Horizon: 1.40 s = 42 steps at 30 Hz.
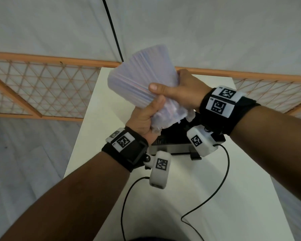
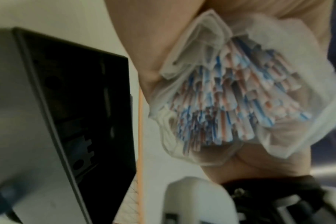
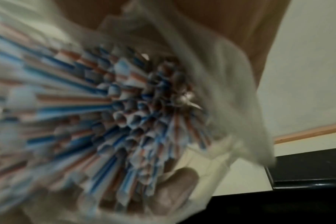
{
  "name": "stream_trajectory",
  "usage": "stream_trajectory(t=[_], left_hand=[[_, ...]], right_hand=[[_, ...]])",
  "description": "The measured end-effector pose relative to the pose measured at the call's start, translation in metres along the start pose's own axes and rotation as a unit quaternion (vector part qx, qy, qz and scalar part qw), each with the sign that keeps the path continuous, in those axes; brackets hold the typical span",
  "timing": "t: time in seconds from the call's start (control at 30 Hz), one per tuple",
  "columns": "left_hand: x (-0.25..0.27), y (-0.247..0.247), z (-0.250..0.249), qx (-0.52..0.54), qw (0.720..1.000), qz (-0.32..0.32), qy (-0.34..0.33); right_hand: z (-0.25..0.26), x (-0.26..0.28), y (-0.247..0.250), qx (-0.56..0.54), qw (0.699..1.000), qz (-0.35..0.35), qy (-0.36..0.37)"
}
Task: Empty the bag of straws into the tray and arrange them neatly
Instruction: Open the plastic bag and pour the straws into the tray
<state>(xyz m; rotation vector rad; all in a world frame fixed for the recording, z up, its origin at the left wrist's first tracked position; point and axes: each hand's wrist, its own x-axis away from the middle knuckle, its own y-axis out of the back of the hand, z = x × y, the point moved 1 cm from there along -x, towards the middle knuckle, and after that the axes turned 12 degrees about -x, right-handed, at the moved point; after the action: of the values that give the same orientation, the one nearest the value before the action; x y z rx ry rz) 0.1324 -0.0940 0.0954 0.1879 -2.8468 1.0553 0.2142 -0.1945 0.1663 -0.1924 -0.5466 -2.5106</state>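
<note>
White desk [image 1: 189,180], black tray [image 1: 172,145] on it. Bag of straws [image 1: 139,80] held above tray w/ both grips: left hand [image 1: 144,117] round lower end, right hand [image 1: 179,91] mid-bag. Straws [image 2: 230,98] all inside bag; emptying + arranging not yet done.

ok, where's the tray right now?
Head view: the black tray sits on the white table, centre frame, directly below both hands and the bag of straws.

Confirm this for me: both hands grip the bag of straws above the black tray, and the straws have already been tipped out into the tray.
Not quite. Both hands, left hand and right hand, do grip the bag of straws above the black tray, but the straws are inside the bag. The left wrist view shows this, and no straws in the part of the tray it shows.
</note>
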Motion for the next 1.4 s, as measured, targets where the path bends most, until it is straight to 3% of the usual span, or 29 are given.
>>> stream_trajectory(t=[0.13,0.33,0.43,0.57,0.7,1.0,1.2,1.3,1.4], left_hand=[[-0.004,0.007,0.001,-0.194,0.981,0.003,-0.028],[-0.008,0.019,-0.011,-0.408,0.905,0.075,-0.095],[-0.010,0.029,-0.011,-0.430,0.897,0.074,-0.071],[-0.007,0.039,-0.011,-0.394,0.918,0.043,-0.030],[-0.007,0.047,-0.005,-0.369,0.928,0.052,-0.016],[0.002,0.051,0.009,-0.404,0.911,0.082,0.005],[0.003,0.052,0.003,-0.398,0.916,0.054,0.007],[0.002,0.053,0.004,-0.425,0.904,0.035,0.018],[0.003,0.053,0.002,-0.485,0.873,0.049,0.023]], right_hand=[[-0.007,0.002,0.006,-0.070,0.991,0.112,0.006],[-0.014,0.012,0.020,-0.034,0.989,0.084,0.119],[-0.022,0.013,0.022,-0.016,0.988,0.072,0.137],[-0.032,0.009,0.023,0.036,0.986,0.066,0.146],[-0.043,0.005,0.024,0.061,0.987,0.070,0.134],[-0.069,0.009,0.020,0.065,0.988,0.075,0.117],[-0.074,0.012,0.027,0.052,0.991,0.051,0.116],[-0.078,0.012,0.026,0.063,0.991,0.051,0.111],[-0.081,0.013,0.027,0.065,0.990,0.048,0.116]])
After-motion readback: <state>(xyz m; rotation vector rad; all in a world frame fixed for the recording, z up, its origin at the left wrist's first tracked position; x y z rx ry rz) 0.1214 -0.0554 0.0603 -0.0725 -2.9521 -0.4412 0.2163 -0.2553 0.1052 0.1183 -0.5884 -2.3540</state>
